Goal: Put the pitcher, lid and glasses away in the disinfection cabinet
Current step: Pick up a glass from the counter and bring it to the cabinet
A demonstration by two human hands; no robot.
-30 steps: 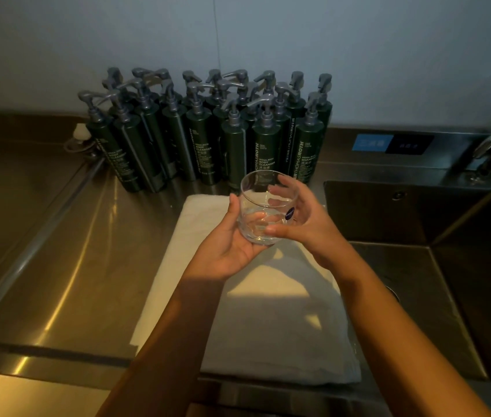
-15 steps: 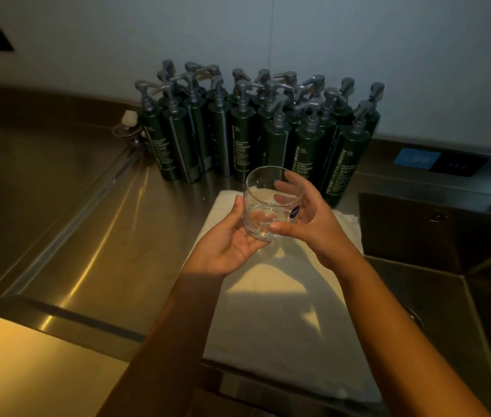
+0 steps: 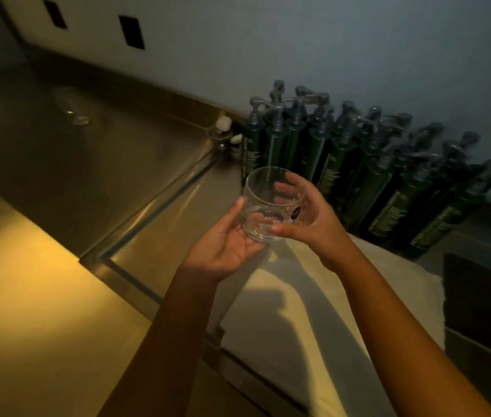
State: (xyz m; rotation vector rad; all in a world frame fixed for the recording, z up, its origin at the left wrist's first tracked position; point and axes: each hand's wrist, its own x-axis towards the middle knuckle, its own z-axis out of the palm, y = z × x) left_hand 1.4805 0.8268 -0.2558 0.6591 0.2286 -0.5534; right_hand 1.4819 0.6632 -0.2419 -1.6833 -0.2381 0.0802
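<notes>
Glass [image 3: 271, 206] question from us: we've got one clear tumbler in mid-air over the white towel [image 3: 298, 311] on the steel counter [image 3: 147, 212]. Which step do we call this?

Reply: We'd say carry-off for one of the glasses. It's lifted clear of the towel, touching nothing but hands, mouth up with a slight tilt. There's no cabinet in view, and no pitcher or lid either, so we reckon most of the job is ahead of us.

Us again: And the grip? Lighting's pretty dim.

Reply: Clear enough, we think. Left hand [image 3: 226, 245] sits palm-up under the base, cupping it, thumb lying up the near side. Right hand [image 3: 313, 224] wraps the wall from the other side, with the thumb across the lower front and the fingers [image 3: 298, 180] curled round the back. So both are closed round it, neither spread flat.

Us again: Next move?

Reply: Our guess is turning away from the pump bottles [image 3: 343, 152] at the wall and finding the cabinet, which will likely want one hand freed for a door. That means shifting the weight to a single grip first. It's smooth glass, and whether it's damp we can't tell, so we'd take a full wrap rather than fingertips. There's also a faint, blurry shape far off on the left counter that may be another glass [image 3: 72, 111], well apart from this one. We'd come back for it.
</notes>
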